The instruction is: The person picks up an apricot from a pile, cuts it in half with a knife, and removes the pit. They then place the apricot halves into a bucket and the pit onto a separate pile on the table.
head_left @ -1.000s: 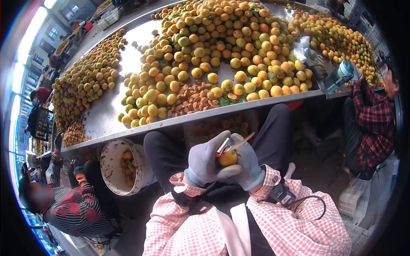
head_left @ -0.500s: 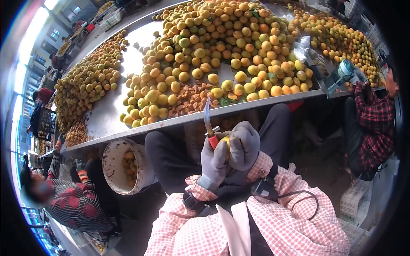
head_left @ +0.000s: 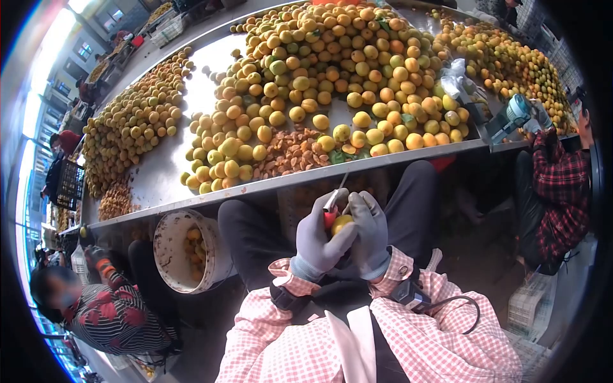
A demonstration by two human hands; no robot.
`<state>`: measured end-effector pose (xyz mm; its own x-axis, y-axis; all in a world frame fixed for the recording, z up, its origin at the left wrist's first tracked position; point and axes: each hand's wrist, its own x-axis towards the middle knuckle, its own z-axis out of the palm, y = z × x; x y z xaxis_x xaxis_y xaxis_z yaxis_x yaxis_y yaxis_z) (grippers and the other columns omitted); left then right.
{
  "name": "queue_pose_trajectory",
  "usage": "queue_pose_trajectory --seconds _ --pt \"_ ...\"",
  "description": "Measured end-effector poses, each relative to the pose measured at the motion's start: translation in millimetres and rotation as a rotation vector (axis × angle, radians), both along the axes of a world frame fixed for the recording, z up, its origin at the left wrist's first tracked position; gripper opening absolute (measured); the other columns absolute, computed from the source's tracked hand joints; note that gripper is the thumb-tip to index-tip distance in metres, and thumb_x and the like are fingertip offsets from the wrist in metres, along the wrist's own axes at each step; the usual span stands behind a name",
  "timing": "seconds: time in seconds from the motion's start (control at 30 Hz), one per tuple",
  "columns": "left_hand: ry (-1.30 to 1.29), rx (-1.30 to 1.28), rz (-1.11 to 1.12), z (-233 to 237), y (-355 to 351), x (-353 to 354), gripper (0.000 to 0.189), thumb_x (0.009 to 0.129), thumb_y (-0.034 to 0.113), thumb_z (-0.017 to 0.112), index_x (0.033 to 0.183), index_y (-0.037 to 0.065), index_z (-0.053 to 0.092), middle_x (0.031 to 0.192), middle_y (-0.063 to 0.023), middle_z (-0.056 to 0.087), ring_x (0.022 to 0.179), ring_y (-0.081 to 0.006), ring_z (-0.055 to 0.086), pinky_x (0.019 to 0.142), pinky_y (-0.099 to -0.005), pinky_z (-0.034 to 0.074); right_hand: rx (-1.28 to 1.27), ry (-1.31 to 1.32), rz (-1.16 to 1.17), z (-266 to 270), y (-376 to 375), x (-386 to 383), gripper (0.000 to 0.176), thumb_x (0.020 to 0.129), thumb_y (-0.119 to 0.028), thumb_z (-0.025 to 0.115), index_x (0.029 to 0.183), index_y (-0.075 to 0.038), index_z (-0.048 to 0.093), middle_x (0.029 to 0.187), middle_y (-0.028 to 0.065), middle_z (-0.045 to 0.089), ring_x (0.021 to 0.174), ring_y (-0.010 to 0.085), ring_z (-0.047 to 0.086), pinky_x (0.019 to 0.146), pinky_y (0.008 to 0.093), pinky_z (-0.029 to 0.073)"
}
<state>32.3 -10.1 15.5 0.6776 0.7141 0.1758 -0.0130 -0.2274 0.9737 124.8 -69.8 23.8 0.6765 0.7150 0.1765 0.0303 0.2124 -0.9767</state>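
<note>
In grey gloves, both my hands meet above my lap, just short of the table edge. My left hand (head_left: 317, 246) is closed round the red handle of a knife (head_left: 330, 216), whose thin blade points up toward the table rim. A yellow apricot (head_left: 341, 225) sits between the two hands, with my right hand (head_left: 369, 233) curled against its right side. The fingers partly hide the fruit. On the metal table (head_left: 249, 187) ahead lies a small heap of brown apricot pits (head_left: 295, 153), with a large pile of apricots (head_left: 255, 121) behind it.
A dirty white bucket (head_left: 167, 252) with fruit inside stands left of my legs. One person (head_left: 115, 306) sits at the left, another in a checked shirt (head_left: 560, 179) at the right. A blue-lidded clear bottle (head_left: 516, 112) lies on the table's right side.
The knife has swung down from upright, its blade now lower and seen edge-on. My hands have turned and closed around the apricot. The person at left has raised their head and shifted their arms.
</note>
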Motion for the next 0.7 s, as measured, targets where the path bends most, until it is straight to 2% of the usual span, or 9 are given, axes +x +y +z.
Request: queue_pose_trajectory --seconds 0.03,0.2,0.37,0.47,0.53,0.57,0.6,0.63,0.7 --pt "-0.001 -0.002 0.000 -1.3 -3.2 0.4 0.052 0.081 0.021 0.067 0.126 0.001 0.050 0.102 -0.0150 0.066 0.092 -0.0230 0.067 0.083 -0.0305 0.049 0.108 0.608 0.046 5.5 -1.7 -6.0 0.022 0.098 -0.021 0.050 0.087 -0.003 0.056 0.073 -0.0012 0.054 0.065 0.0063 0.051 0.058 0.0231 0.042" --pt "-0.271 -0.423 0.062 2.6 -15.4 2.3 0.034 0.091 0.015 0.055 0.121 -0.002 0.052 0.109 -0.0072 0.062 0.096 -0.0113 0.057 0.088 -0.0267 0.045 0.191 -0.249 -0.026 -9.3 -4.4 3.5 0.014 0.091 -0.012 0.052 0.082 -0.002 0.056 0.071 0.0096 0.051 0.057 0.0208 0.051 0.052 0.0319 0.041" --pt "-0.310 -0.691 0.145 -16.4 -19.2 5.3 0.028 0.092 0.023 0.058 0.111 0.003 0.055 0.098 -0.0011 0.060 0.085 -0.0097 0.056 0.077 -0.0274 0.047 0.265 -0.613 0.021 -10.7 4.4 24.8 0.014 0.085 -0.011 0.058 0.074 -0.004 0.053 0.067 0.0111 0.050 0.054 0.0257 0.052 0.047 0.0362 0.039" --pt "-0.142 -0.354 0.152 -48.7 -17.7 5.4 0.027 0.084 0.019 0.064 0.103 0.002 0.054 0.090 -0.0109 0.058 0.082 -0.0257 0.058 0.071 -0.0328 0.046 0.271 -0.805 0.071 -22.2 8.9 35.7 0.016 0.084 -0.011 0.059 0.072 -0.005 0.051 0.063 0.0099 0.048 0.053 0.0246 0.051 0.047 0.0357 0.038" --pt "-0.137 -0.578 0.159 -35.3 -15.7 4.6 0.026 0.085 0.019 0.063 0.103 0.002 0.054 0.091 -0.0114 0.058 0.082 -0.0263 0.058 0.071 -0.0328 0.046 0.280 -0.892 0.079 -31.8 13.9 34.8 0.017 0.085 -0.011 0.059 0.071 -0.006 0.051 0.062 0.0091 0.046 0.053 0.0233 0.051 0.048 0.0343 0.039" --pt "-0.121 -0.807 0.145 -30.0 -14.1 5.8 0.025 0.085 0.018 0.061 0.103 0.001 0.054 0.093 -0.0120 0.058 0.083 -0.0269 0.058 0.072 -0.0327 0.046 0.163 -0.551 0.082 -40.2 12.0 29.8 0.019 0.087 -0.013 0.059 0.071 -0.006 0.051 0.062 0.0071 0.046 0.053 0.0203 0.049 0.049 0.0318 0.039" --pt "-0.097 -0.577 0.142 -30.6 -14.5 7.8 0.029 0.098 0.029 0.051 0.114 0.005 0.055 0.092 -0.0004 0.057 0.078 -0.0066 0.053 0.069 -0.0221 0.046 0.046 -0.214 0.076 -40.8 9.5 27.6 0.021 0.088 -0.015 0.059 0.070 -0.007 0.051 0.063 0.0050 0.047 0.054 0.0172 0.048 0.051 0.0293 0.039" --pt "-0.102 -0.576 0.125 -30.4 -13.5 9.1 0.029 0.098 0.029 0.051 0.114 0.005 0.055 0.092 -0.0004 0.057 0.078 -0.0066 0.053 0.069 -0.0221 0.046 0.047 -0.223 0.062 -39.8 8.6 27.0 0.021 0.088 -0.015 0.059 0.070 -0.007 0.051 0.063 0.0050 0.047 0.054 0.0172 0.048 0.051 0.0293 0.039" --pt "-0.179 -0.553 0.102 -27.4 -6.6 7.8 0.035 0.096 0.031 0.053 0.118 0.004 0.054 0.094 -0.0003 0.058 0.079 -0.0068 0.052 0.070 -0.0220 0.045 -0.072 0.507 0.096 -34.9 7.1 27.5 0.028 0.096 -0.020 0.050 0.073 -0.006 0.050 0.067 0.0021 0.049 0.059 0.0081 0.047 0.055 0.0252 0.039"
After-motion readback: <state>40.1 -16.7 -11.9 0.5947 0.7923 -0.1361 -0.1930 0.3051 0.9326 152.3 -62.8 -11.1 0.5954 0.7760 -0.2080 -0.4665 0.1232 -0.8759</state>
